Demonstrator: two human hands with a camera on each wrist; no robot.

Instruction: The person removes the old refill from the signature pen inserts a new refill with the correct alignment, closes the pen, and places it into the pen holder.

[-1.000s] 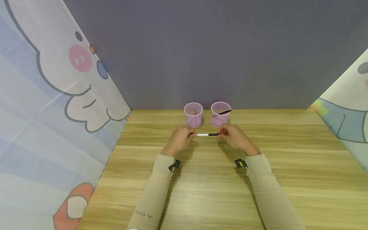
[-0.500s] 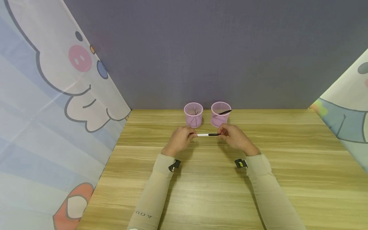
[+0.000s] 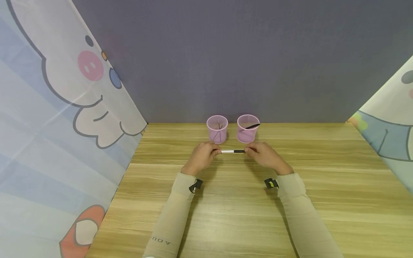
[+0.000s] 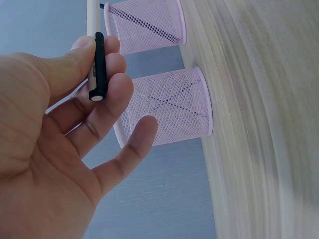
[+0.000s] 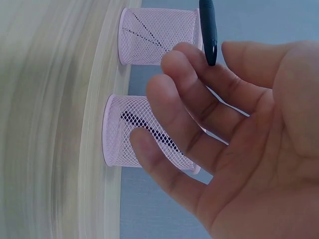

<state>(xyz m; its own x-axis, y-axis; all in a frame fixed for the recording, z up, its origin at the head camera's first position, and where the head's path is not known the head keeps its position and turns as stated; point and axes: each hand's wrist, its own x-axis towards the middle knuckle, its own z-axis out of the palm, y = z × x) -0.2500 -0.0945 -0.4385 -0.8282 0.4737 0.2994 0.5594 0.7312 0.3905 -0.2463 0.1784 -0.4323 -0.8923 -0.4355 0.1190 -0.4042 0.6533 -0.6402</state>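
Observation:
A pen (image 3: 228,151) with a white barrel and black grip lies level between both hands, above the table. My left hand (image 3: 202,156) pinches its clip end between thumb and fingers. In the left wrist view, its black clip (image 4: 100,62) and white end show clearly. My right hand (image 3: 264,156) is at the black tapered end (image 5: 210,37), with thumb and index finger on either side. In the right wrist view a narrow gap shows between thumb and pen, and the fingers are loosely bent. Behind the hands stand two pink mesh cups, left (image 3: 211,134) and right (image 3: 246,137).
Thin dark sticks cross inside the left cup. A thicker black pen-like item (image 3: 253,126) leans in the right cup, its end above the rim. Both cups stand on the wood-grain table (image 3: 229,208), near a grey wall (image 3: 238,64). Cartoon-printed panels (image 3: 48,143) flank it.
My right thumb and fingers have drawn closer together around the black end of the pen. The left hand, pen and cups look the same.

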